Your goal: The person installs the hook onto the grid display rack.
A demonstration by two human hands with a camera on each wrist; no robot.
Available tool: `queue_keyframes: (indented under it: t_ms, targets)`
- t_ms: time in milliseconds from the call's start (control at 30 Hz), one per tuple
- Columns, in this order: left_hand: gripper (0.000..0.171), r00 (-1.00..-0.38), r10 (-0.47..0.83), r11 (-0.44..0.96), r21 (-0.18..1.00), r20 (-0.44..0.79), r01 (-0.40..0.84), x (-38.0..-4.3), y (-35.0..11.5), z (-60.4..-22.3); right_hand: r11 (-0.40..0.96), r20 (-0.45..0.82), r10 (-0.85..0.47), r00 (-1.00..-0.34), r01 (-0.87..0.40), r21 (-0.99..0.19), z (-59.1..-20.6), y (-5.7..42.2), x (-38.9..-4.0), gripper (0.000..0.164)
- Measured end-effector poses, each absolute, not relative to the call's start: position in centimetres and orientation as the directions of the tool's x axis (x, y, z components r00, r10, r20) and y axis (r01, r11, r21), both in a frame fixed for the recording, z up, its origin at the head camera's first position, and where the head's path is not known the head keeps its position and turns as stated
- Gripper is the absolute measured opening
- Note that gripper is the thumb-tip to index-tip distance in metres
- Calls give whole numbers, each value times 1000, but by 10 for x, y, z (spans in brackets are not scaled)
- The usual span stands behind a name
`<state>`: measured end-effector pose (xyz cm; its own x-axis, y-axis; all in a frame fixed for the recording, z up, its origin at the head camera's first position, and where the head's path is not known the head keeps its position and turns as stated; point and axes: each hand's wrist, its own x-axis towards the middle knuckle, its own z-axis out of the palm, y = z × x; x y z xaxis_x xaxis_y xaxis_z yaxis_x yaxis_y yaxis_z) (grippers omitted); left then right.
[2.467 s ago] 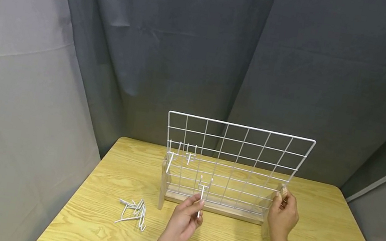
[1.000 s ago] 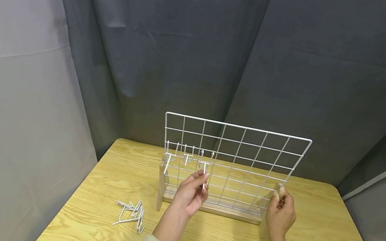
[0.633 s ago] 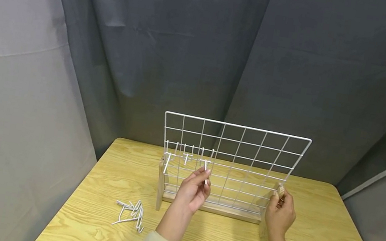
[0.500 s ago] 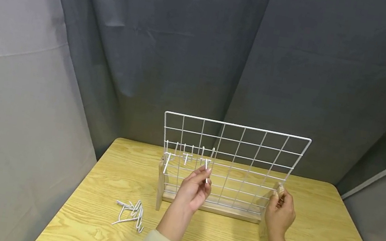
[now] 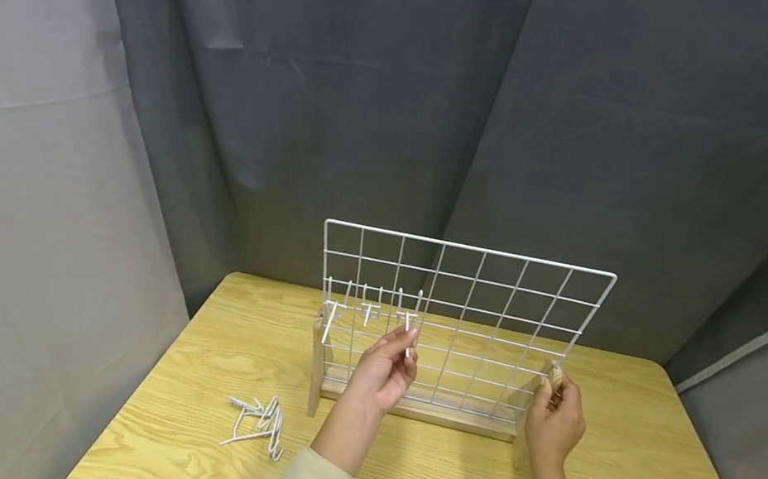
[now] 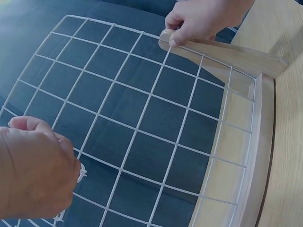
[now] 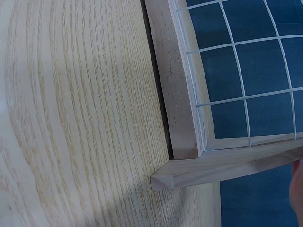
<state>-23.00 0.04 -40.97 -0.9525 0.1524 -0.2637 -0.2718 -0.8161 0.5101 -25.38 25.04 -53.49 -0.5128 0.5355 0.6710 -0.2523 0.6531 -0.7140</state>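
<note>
A white wire grid panel point(image 5: 488, 294) stands upright in a wooden stand point(image 5: 417, 409). My left hand point(image 5: 384, 373) pinches the prong of a white wire hook point(image 5: 407, 318), whose back prongs lie against the grid left of its middle. In the left wrist view the left hand point(image 6: 38, 170) covers most of that hook. Two more hooks hang on the grid to its left: a long one point(image 5: 330, 321) at the edge and a shorter one point(image 5: 368, 312) beside it. My right hand point(image 5: 554, 421) grips the top of the stand's right wooden upright point(image 5: 554, 374).
A small pile of loose white hooks point(image 5: 260, 424) lies on the wooden table point(image 5: 186, 443), left of the stand. Dark grey curtains point(image 5: 346, 99) hang behind the table, with a paler cloth point(image 5: 10, 172) at the left.
My left hand has raised the hook from low in front of the grid to the row of the other two hooks. The right hand keeps its grip on the upright.
</note>
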Motion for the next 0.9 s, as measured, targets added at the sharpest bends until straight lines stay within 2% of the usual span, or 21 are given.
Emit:
queue_keyframes:
  t_ms: [500,900]
  targets:
    - [6,-951,168,-821,498,-259,-280,-229,-3,-419,653,669,540,-510,-247,-716,-534,249,-253,20]
    - [8,-956,208,-829,481,-206,-284,-229,-6,-424,654,676,538,-504,-257,-712,-535,249,-254,19]
